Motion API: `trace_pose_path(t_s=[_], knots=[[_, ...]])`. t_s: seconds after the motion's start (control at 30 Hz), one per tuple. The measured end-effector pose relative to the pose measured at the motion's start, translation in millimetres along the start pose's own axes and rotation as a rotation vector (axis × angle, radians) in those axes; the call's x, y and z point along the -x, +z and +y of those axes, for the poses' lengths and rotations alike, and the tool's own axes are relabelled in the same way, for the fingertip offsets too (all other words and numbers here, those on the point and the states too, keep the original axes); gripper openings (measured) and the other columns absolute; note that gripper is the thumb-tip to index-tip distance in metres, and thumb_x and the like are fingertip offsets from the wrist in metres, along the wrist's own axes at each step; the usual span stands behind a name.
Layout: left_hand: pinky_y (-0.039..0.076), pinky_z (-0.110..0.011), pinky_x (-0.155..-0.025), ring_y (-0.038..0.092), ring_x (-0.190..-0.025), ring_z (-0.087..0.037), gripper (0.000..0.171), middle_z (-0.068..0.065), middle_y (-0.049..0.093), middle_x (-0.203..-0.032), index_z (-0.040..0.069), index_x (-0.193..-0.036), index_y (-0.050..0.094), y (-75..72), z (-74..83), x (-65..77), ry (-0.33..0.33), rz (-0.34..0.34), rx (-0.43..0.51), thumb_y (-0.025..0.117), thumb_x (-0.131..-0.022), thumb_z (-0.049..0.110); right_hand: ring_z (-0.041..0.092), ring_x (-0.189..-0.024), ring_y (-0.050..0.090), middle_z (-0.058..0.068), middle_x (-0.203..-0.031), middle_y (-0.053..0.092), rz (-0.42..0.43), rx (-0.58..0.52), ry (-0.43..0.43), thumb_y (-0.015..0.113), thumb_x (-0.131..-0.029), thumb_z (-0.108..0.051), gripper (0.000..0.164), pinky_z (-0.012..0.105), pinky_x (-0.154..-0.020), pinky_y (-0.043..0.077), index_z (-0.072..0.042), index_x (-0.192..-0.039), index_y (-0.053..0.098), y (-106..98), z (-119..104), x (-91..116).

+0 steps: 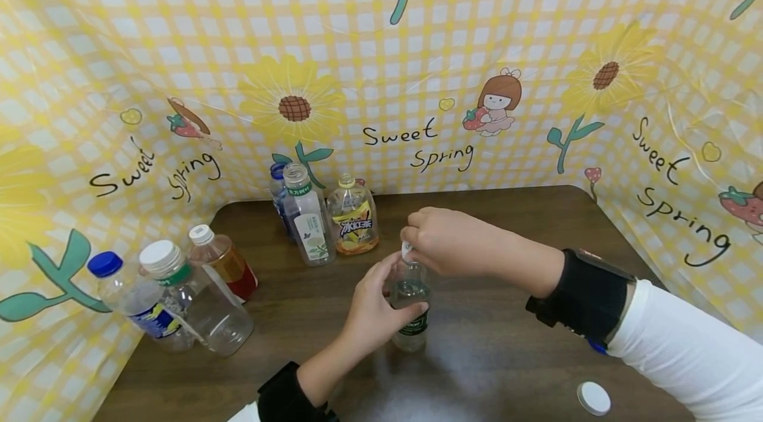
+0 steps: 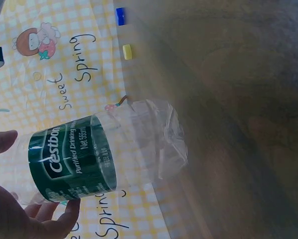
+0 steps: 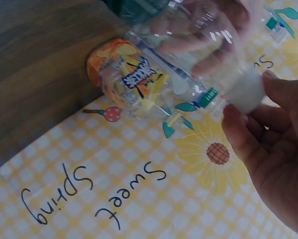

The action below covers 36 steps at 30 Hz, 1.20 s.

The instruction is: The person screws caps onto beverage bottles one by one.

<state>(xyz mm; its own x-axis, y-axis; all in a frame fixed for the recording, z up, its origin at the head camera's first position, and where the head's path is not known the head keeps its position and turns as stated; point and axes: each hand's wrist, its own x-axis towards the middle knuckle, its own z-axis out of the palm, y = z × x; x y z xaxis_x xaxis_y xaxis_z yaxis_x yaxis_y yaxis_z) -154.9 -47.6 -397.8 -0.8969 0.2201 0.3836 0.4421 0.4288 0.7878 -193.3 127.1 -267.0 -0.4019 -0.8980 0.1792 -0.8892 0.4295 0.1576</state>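
Observation:
A clear plastic water bottle (image 1: pixel 411 293) with a green label (image 2: pixel 72 158) stands upright on the table in front of me. My left hand (image 1: pixel 372 306) grips it around the body, thumb on one side and fingers on the other. Over its mouth, my right hand (image 1: pixel 444 240) pinches a white cap (image 3: pixel 248 92) between thumb and fingers. In the head view these fingers cover most of the cap. The right wrist view shows the cap right at the bottle's neck.
Capped bottles stand at the left: one blue-capped (image 1: pixel 107 264), one with a wide white cap (image 1: pixel 161 256), one with a red label (image 1: pixel 241 279). Uncapped at the back are a clear bottle (image 1: pixel 310 223) and an iced tea bottle (image 1: pixel 354 220). Loose white (image 1: pixel 593 398), blue (image 2: pixel 120 16) and yellow caps (image 2: pixel 127 52) lie rightward.

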Motion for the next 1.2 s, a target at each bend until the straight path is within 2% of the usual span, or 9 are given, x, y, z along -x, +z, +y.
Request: trace_pose_path(t_s=[0.1,0.27,0.37,0.47,0.83,1.03,1.2], knots=[[0.054,-0.032,-0.073,0.059,-0.102,-0.021,0.075,-0.006,0.061,-0.112,0.008,-0.133,0.054,0.7,0.6,-0.7,0.018,0.024,-0.007,0.089,-0.068,0.016,0.02,-0.072,0.057,0.004,-0.076,0.059,0.056,0.049,0.055,0.07,-0.091,-0.022,0.02,0.033,-0.069,0.05,-0.003,-0.086,0.068,4.5,-2.5,-0.3],[0.054,-0.032,-0.073,0.059,-0.1,-0.019,0.075,-0.003,0.061,-0.109,0.013,-0.133,0.054,-0.1,2.3,-2.7,0.041,0.062,-0.028,0.09,-0.067,0.015,0.018,-0.063,0.055,0.001,-0.068,0.055,0.14,0.092,0.2,0.073,-0.087,-0.027,0.027,0.031,-0.06,0.049,-0.006,-0.073,0.063,7.4,-12.0,-1.2],[0.054,-0.033,-0.075,0.06,-0.102,-0.02,0.077,-0.004,0.062,-0.111,0.012,-0.134,0.054,-0.1,1.4,-3.6,0.052,0.073,-0.049,0.09,-0.067,0.016,0.017,-0.059,0.052,0.0,-0.063,0.051,0.166,0.104,0.278,0.074,-0.086,-0.027,0.03,0.03,-0.056,0.047,-0.007,-0.069,0.06,8.7,-16.6,-1.9],[0.055,-0.033,-0.077,0.061,-0.103,-0.021,0.077,-0.005,0.062,-0.112,0.011,-0.135,0.053,0.3,0.3,-3.4,0.056,0.072,-0.063,0.09,-0.068,0.016,0.018,-0.058,0.052,0.0,-0.062,0.05,0.167,0.097,0.317,0.074,-0.086,-0.027,0.031,0.031,-0.056,0.047,-0.008,-0.067,0.059,10.1,-18.9,-2.4],[0.055,-0.035,-0.078,0.06,-0.105,-0.021,0.077,-0.006,0.061,-0.115,0.01,-0.137,0.052,0.9,-0.1,-1.4,0.028,0.047,-0.062,0.089,-0.069,0.017,0.015,-0.058,0.05,-0.001,-0.063,0.049,0.164,0.05,0.334,0.075,-0.085,-0.027,0.029,0.028,-0.054,0.045,-0.009,-0.069,0.06,12.8,-17.8,-1.6],[0.054,-0.035,-0.076,0.059,-0.104,-0.02,0.075,-0.004,0.06,-0.114,0.014,-0.136,0.052,1.6,-4.2,-0.2,0.036,0.041,-0.058,0.089,-0.07,0.018,0.012,-0.063,0.052,-0.002,-0.069,0.054,0.173,-0.061,0.319,0.076,-0.086,-0.025,0.022,0.026,-0.057,0.046,-0.006,-0.08,0.067,14.8,-15.2,0.9],[0.054,-0.035,-0.074,0.059,-0.103,-0.02,0.075,-0.004,0.059,-0.116,0.013,-0.135,0.051,-0.4,-6.4,0.6,0.015,0.052,-0.059,0.089,-0.07,0.018,0.012,-0.067,0.055,0.0,-0.075,0.06,0.213,-0.165,0.326,0.077,-0.085,-0.025,0.024,0.026,-0.06,0.048,-0.002,-0.09,0.07,16.9,-13.4,3.7]])
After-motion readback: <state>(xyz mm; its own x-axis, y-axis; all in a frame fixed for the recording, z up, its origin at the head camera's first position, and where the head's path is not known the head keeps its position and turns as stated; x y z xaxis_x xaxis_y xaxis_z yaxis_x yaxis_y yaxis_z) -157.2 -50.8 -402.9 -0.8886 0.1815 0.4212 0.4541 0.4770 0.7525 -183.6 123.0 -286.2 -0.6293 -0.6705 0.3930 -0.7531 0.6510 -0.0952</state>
